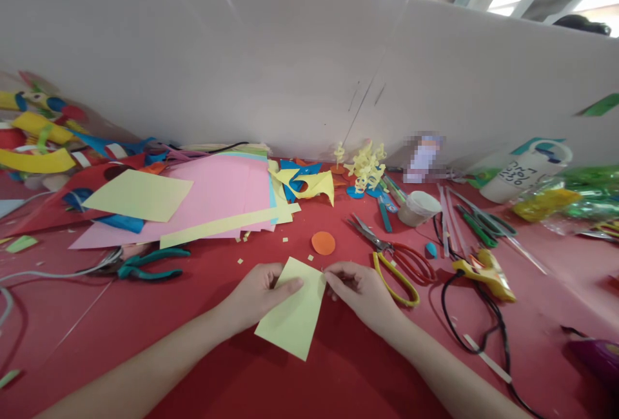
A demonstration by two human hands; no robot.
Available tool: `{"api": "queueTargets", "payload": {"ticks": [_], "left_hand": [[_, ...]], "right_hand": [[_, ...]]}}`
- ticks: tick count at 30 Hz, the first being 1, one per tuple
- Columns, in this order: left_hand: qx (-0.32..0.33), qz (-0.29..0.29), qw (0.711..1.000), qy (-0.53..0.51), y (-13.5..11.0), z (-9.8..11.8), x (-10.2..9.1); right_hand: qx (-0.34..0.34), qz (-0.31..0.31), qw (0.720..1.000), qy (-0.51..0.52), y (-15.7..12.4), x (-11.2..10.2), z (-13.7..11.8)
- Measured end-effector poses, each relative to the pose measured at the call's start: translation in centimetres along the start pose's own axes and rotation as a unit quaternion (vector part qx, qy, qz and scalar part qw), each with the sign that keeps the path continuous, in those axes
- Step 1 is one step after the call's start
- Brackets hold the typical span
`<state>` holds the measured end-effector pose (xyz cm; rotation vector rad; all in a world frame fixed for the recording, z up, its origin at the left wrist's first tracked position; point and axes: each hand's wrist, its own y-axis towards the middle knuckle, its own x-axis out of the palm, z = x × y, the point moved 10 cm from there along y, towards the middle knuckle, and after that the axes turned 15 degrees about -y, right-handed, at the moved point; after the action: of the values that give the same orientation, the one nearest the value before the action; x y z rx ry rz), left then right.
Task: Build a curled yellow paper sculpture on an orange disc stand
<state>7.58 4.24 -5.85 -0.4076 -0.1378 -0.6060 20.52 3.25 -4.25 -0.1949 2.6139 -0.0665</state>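
A pale yellow sheet of paper [294, 316] is held tilted above the red table, its upper edge away from me. My left hand [261, 293] grips its left side, thumb on top and fingers underneath. My right hand [355, 283] is closed at the upper right corner, thumb and forefinger pinching there. The other fingers of that hand are curled and partly hidden. An orange paper circle [323, 243] lies flat just beyond the sheet, with tiny yellow scraps around it. Scissors [387, 248] with red and yellow handles lie partly spread beside my right hand.
Teal-handled pliers [145, 264] lie at left, below stacked pink sheets [217, 187]. Small yellow paper figures [367, 164] stand near the wall [242, 51]. At right are a white cup [418, 208], a yellow glue gun [486, 274] with black cord and a white bottle [517, 174].
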Motion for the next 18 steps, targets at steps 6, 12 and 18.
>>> {"api": "queueTargets", "payload": {"ticks": [6,12,18], "left_hand": [[-0.004,0.003,1.0,0.006,-0.06,0.18,0.03],[-0.007,0.015,1.0,0.023,-0.13,0.35,-0.08],[-0.006,0.013,1.0,0.014,-0.09,0.28,-0.06]], "right_hand": [[-0.013,-0.007,1.0,-0.02,-0.08,0.13,-0.38],[-0.016,-0.014,1.0,-0.023,0.01,0.25,-0.61],[-0.004,-0.013,1.0,0.0,0.09,0.17,-0.27]]}}
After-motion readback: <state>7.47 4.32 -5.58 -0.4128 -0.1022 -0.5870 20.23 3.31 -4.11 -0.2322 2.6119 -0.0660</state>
